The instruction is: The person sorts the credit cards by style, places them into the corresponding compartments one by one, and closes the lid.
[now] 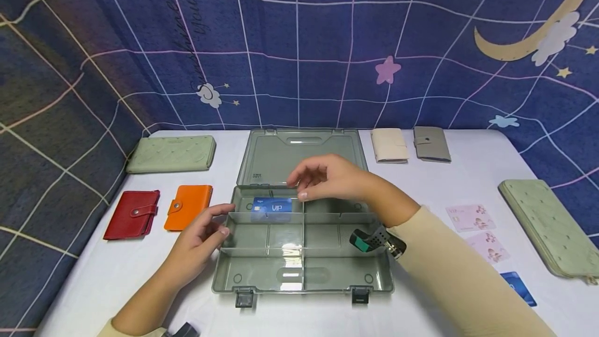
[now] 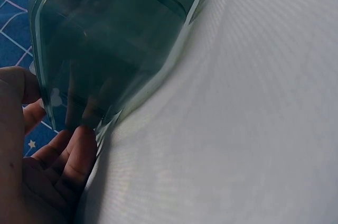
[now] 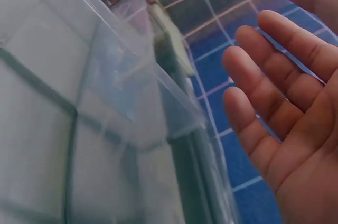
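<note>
A translucent grey-green divided storage box (image 1: 263, 263) lies with its lid (image 1: 304, 152) folded back behind it. In its back left compartment a blue VIP card (image 1: 272, 206) sits partly behind a clear divider. My left hand (image 1: 198, 238) rests at the box's left wall, index fingertip and thumb tip right at the rim. In the left wrist view, its fingers (image 2: 79, 152) touch the box's side near a corner. My right hand (image 1: 329, 178) hovers over the back compartments, holding nothing. Its fingers (image 3: 274, 68) are extended and slightly spread in the right wrist view.
Left of the box lie a green long wallet (image 1: 170, 154), a red card holder (image 1: 132, 215) and an orange one (image 1: 188, 207). Behind right are cream (image 1: 389, 145) and grey (image 1: 431, 144) holders. Pink cards (image 1: 470, 217), a blue card (image 1: 518, 288) and another green wallet (image 1: 552, 228) lie right.
</note>
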A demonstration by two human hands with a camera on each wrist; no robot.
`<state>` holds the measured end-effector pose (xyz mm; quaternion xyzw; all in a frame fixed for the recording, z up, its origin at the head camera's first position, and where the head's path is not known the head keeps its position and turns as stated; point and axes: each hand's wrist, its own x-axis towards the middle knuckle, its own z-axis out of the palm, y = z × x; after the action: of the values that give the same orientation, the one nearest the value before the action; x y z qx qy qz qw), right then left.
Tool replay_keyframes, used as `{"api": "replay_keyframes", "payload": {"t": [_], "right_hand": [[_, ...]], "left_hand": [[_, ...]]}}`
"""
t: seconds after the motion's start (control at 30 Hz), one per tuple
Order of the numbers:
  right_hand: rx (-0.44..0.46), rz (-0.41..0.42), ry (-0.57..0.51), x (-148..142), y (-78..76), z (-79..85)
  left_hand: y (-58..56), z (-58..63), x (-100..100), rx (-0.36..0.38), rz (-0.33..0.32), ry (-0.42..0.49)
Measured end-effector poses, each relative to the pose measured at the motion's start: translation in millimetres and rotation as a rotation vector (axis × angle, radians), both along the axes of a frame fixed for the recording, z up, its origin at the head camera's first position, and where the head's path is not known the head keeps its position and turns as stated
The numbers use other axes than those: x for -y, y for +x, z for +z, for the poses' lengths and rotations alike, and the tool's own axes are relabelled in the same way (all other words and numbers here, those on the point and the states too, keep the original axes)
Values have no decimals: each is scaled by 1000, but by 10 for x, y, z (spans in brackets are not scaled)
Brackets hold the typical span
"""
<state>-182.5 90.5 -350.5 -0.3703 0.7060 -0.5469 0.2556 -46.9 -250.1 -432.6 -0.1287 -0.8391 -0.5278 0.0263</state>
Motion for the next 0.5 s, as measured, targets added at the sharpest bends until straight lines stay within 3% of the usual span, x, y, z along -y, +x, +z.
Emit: {"api": "replay_keyframes", "payload": {"t": [0.23, 0.5], "right_hand": [[-22, -60, -8, -549, 85, 69], [-38, -143, -1, -1176, 208, -89]], "left_hand": [[-2, 1, -8, 8, 3, -6], [-9, -8, -4, -3, -12, 5]]}}
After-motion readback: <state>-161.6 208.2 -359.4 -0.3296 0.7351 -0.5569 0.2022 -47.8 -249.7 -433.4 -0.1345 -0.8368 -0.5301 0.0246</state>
